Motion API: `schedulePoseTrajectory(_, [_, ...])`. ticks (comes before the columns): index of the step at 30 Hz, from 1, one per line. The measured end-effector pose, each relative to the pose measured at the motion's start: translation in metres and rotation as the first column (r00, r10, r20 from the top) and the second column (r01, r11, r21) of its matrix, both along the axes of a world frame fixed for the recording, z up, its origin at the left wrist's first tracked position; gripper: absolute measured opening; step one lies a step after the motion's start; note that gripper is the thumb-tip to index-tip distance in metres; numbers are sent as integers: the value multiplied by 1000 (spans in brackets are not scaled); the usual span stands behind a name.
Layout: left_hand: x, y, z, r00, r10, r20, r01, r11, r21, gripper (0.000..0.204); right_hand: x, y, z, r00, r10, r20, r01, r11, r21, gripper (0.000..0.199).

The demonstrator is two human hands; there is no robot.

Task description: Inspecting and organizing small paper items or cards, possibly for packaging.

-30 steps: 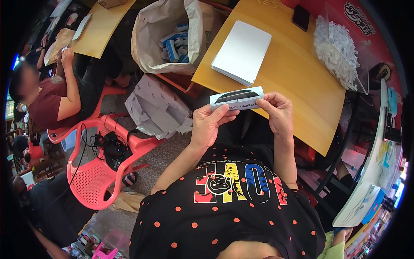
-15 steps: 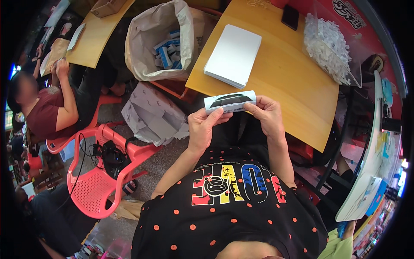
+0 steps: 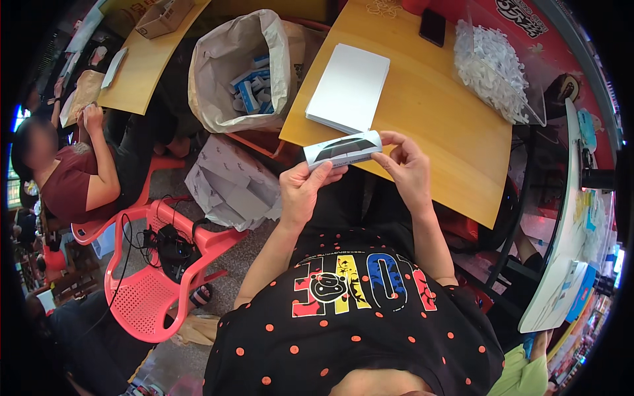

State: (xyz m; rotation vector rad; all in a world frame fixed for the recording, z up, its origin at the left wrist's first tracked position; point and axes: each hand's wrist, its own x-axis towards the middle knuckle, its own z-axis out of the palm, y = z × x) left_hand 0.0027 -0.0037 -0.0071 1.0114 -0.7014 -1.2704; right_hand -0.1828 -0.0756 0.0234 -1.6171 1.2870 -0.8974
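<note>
A small pale carton (image 3: 343,151) with a dark umbrella picture, its card slightly bowed, is held over my lap at the near edge of the wooden table (image 3: 436,142). My left hand (image 3: 300,191) is closed on its left end, thumb across the near side and fingers beneath. At the opposite end, my right hand (image 3: 411,171) pinches the carton's edge between the thumb and bent fingers. Whether anything is inside the carton cannot be seen. Just beyond it on the table lies a stack of white sheets (image 3: 349,86).
Left of the table stands a big paper sack (image 3: 201,79) with blue-and-white cartons in it. A clear bag of white pieces (image 3: 492,69) and a phone (image 3: 432,29) lie on the table. A pink chair (image 3: 142,313) bears black cables. Another person (image 3: 86,171) sits at a far-left table.
The carton has shifted slightly left and tilted, its right end higher. My right thumb has slid from its face to its right edge.
</note>
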Motion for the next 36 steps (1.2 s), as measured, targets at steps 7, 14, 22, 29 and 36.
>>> schedulePoseTrajectory(7, [4, 1, 8, 964, 26, 266, -5, 997, -76, 20, -9, -7, 0, 942, 147, -303, -290, 810, -510, 13])
schedulePoseTrajectory(14, [1, 1, 5, 937, 60, 343, -26, 995, -101, 20, -7, -12, -10, 909, 273, -315, -403, 773, -491, 10])
schedulePoseTrajectory(22, [-7, -1, 7, 849, 168, 502, -98, 982, -162, 16, 1, -21, -18, 911, 247, -329, -398, 735, -550, 15])
schedulePoseTrajectory(29, [-8, -3, 14, 761, 177, 624, -74, 979, -188, 19, 6, -21, -17, 917, 255, -307, -389, 744, -543, 13])
schedulePoseTrajectory(36, [-8, -1, 13, 763, 192, 617, -78, 975, -207, 19, 5, -20, -21, 929, 223, -296, -361, 724, -587, 19])
